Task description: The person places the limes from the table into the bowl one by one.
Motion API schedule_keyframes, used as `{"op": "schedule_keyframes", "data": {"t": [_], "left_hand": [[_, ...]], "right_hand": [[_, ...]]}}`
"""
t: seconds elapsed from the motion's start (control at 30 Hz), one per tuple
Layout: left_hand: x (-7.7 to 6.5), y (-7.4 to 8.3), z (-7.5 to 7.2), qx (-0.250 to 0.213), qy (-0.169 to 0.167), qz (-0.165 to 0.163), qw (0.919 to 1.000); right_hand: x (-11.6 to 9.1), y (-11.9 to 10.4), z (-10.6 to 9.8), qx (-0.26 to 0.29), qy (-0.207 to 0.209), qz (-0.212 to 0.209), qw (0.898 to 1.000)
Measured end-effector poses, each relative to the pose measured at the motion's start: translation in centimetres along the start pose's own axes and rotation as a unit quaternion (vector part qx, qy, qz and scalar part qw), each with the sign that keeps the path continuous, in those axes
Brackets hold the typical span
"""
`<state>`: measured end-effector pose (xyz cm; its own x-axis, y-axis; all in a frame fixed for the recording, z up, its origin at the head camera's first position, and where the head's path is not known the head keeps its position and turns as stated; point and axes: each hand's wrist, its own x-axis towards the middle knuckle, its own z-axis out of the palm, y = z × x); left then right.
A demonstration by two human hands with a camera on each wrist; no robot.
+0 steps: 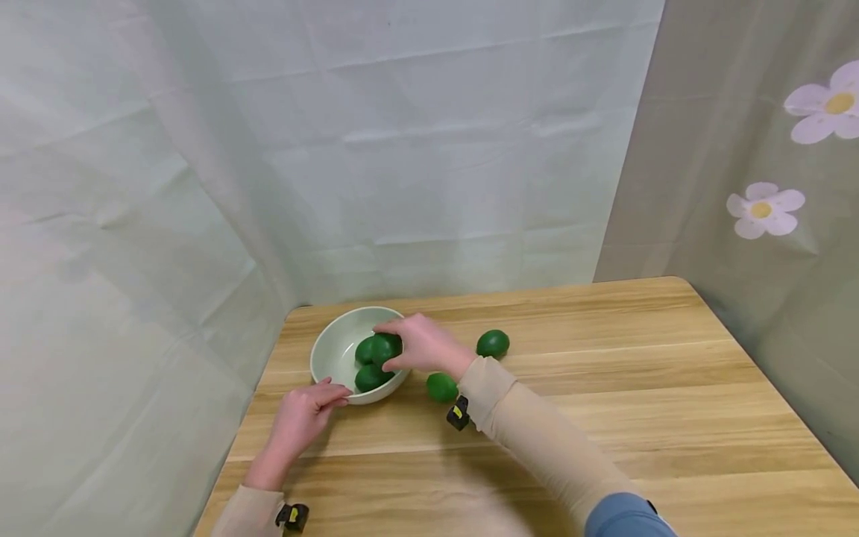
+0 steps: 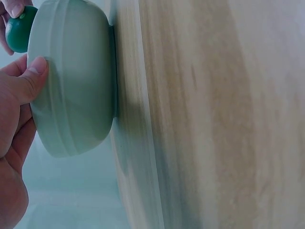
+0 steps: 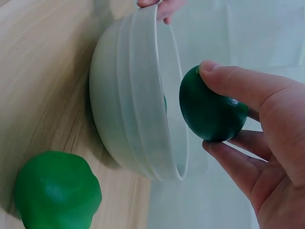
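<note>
A pale green bowl (image 1: pixel 333 341) stands near the table's far left corner. My left hand (image 1: pixel 303 416) grips its near rim, with the thumb on the outer wall (image 2: pixel 71 81) and the fingers over the edge. Over the bowl's right side, my right hand (image 1: pixel 429 345) holds a dark green lime (image 3: pixel 213 105) between thumb and fingers. In the right wrist view that lime is just above the rim. Below it in the bowl lie other limes (image 1: pixel 371 379), partly covered by the held one in the head view.
Right of the bowl, a brighter green lime (image 1: pixel 441 387) lies on the wooden table (image 1: pixel 637 388), close by my right wrist. Farther right and back is a dark green lime (image 1: pixel 493 343). A pale curtain (image 1: pixel 436 164) hangs behind the table, with a flowered one (image 1: pixel 711 149) at the right.
</note>
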<state>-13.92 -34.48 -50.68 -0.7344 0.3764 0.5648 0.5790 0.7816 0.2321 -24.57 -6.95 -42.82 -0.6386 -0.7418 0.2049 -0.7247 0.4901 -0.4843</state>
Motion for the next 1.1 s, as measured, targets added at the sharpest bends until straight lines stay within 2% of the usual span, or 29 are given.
{"op": "schedule_keyframes", "data": {"t": [0.47, 0.67, 1.1], "left_hand": [[0.0, 0.2, -0.2, 0.002, -0.005, 0.0, 1.0], [0.0, 0.2, -0.1, 0.005, 0.002, 0.014, 0.9999], [0.1, 0.1, -0.1, -0.001, 0.004, 0.015, 0.9999]], "right_hand": [[1.2, -0.8, 1.4, -0.006, -0.024, 0.002, 1.0], [1.7, -1.1, 1.9, -0.016, -0.029, -0.008, 0.999], [2.1, -1.6, 2.4, -0.003, -0.037, -0.018, 0.999]]}}
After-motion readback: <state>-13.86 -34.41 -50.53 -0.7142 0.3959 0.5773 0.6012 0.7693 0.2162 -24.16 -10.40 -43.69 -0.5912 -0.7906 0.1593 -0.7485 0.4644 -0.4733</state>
